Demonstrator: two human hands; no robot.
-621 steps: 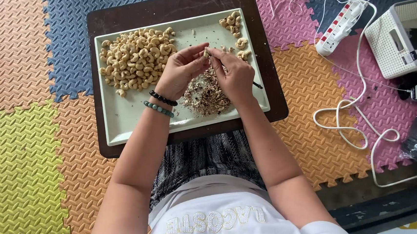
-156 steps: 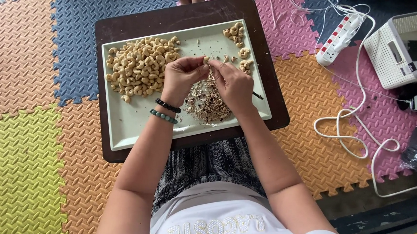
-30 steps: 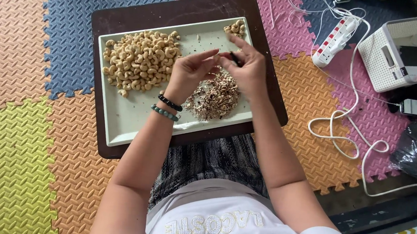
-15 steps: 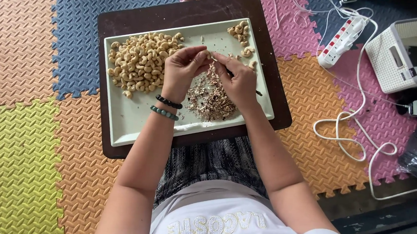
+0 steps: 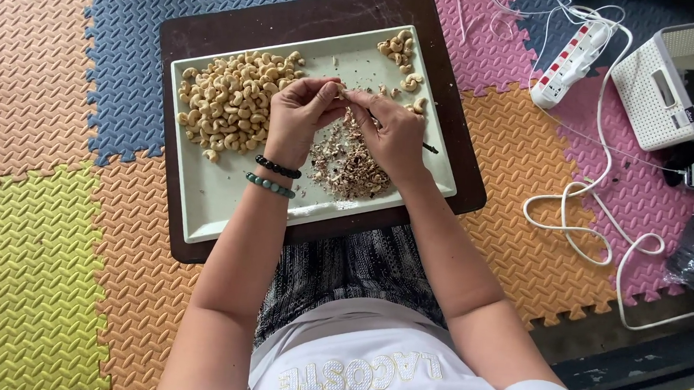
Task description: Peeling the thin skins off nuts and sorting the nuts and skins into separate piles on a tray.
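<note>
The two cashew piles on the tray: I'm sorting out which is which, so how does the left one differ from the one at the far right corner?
The left pile is much bigger, a broad heap beside the left hand. The far right pile is a few scattered nuts beyond the right hand. The left pile is dense; the right one is loose. Both hold pale curved cashews on the white tray.

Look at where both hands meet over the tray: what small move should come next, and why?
Probably strip the last skin off the cashew pinched between the left hand and right hand, letting it drop on the pile of peelings below. The nut sits between the fingertips directly above that pile, with the peeled cashews beyond.
</note>
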